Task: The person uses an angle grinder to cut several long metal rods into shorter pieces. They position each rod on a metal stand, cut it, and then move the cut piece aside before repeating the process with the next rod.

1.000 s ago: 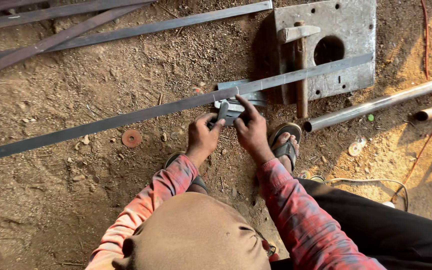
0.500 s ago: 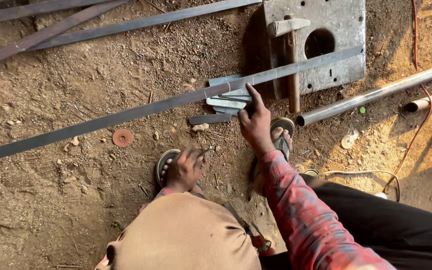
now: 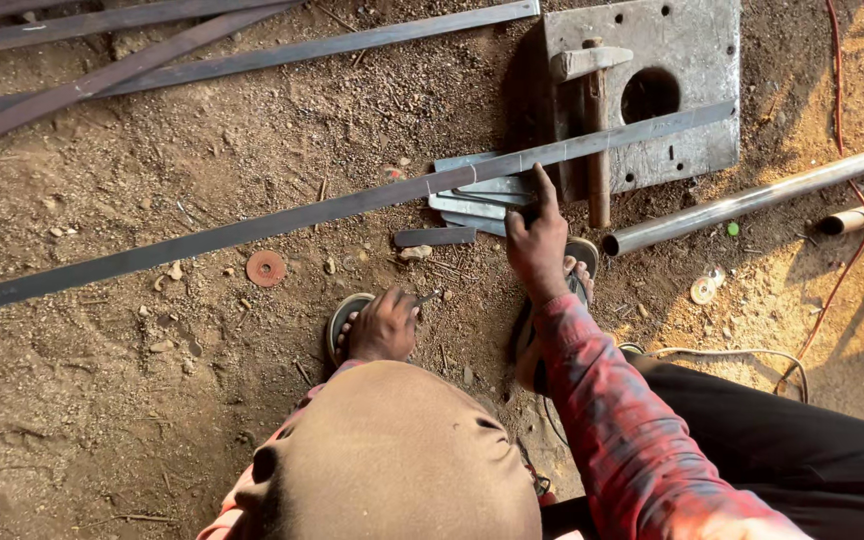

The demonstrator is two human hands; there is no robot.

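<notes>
A long flat steel bar (image 3: 282, 222) lies aslant across the dirt floor, with a pale mark on it near several short flat strips (image 3: 482, 195) stacked under it. My right hand (image 3: 537, 240) rests beside the bar, its index finger stretched out and touching the bar's edge; it holds nothing. My left hand (image 3: 382, 325) is drawn back by my sandalled left foot (image 3: 344, 318), closed around a small thin tool (image 3: 426, 296) whose tip sticks out. A short dark flat piece (image 3: 435, 237) lies between the two hands.
A thick steel plate (image 3: 692, 60) with a round hole carries a hammer (image 3: 597, 120) and the bar's far end. A steel pipe (image 3: 752, 200), a short tube (image 3: 862, 215), a red cable (image 3: 837, 100), a rusty disc (image 3: 265, 267) and more bars (image 3: 152, 70) lie around.
Both hands were together on the bar one second ago. My left hand has since pulled back down to my left foot, while my right hand stays at the bar, finger extended.
</notes>
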